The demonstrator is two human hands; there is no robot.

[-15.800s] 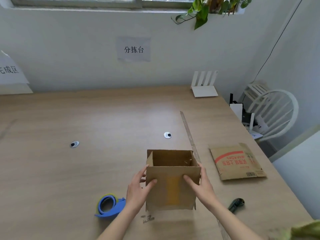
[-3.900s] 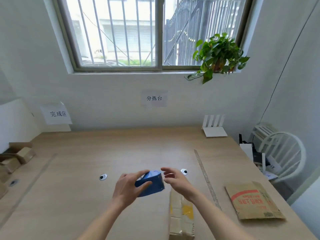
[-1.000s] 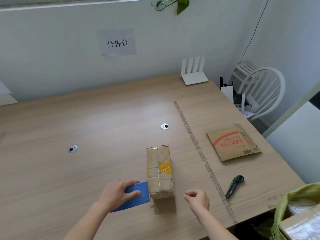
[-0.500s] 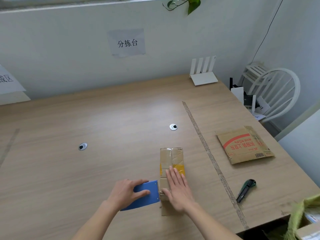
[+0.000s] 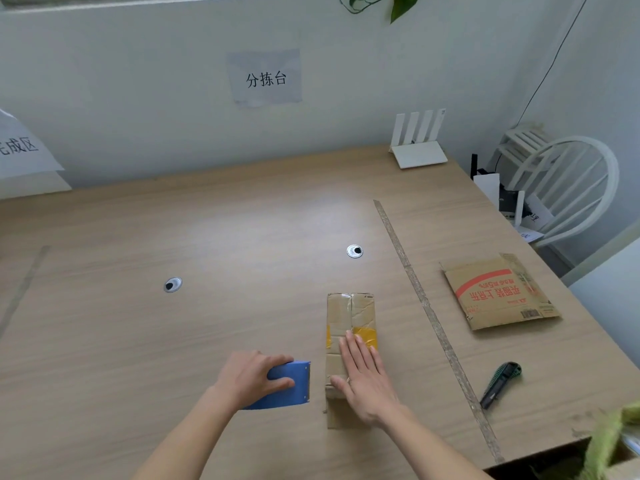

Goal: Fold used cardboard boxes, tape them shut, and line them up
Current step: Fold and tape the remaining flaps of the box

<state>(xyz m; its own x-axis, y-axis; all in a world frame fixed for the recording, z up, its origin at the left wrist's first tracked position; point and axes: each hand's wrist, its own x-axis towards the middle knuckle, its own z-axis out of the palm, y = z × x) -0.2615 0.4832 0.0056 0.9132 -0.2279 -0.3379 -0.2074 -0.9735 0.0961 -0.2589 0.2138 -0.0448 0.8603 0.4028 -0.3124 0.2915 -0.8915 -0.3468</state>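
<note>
A folded brown cardboard box (image 5: 350, 315) with a yellow tape patch stands on the wooden table (image 5: 214, 237), near its front edge. My right hand (image 5: 363, 375) lies flat on the box's top, fingers straight and pressing down on its near half. To the left of the box, my left hand (image 5: 251, 375) grips a blue tape dispenser (image 5: 289, 384), whose front end is close to the box's left side. A flattened cardboard box (image 5: 498, 292) with red print lies on the table to the right.
A green-black utility knife (image 5: 500, 384) lies at the front right. A strip of tape (image 5: 426, 306) runs front to back across the table, right of the box. A white router (image 5: 419, 147) stands at the back; a white chair (image 5: 568, 188) is beyond the right edge.
A second ago my right hand hung curled beside the box; it has come down flat on the box top and slid slightly forward. My left hand keeps the dispenser beside the box.
</note>
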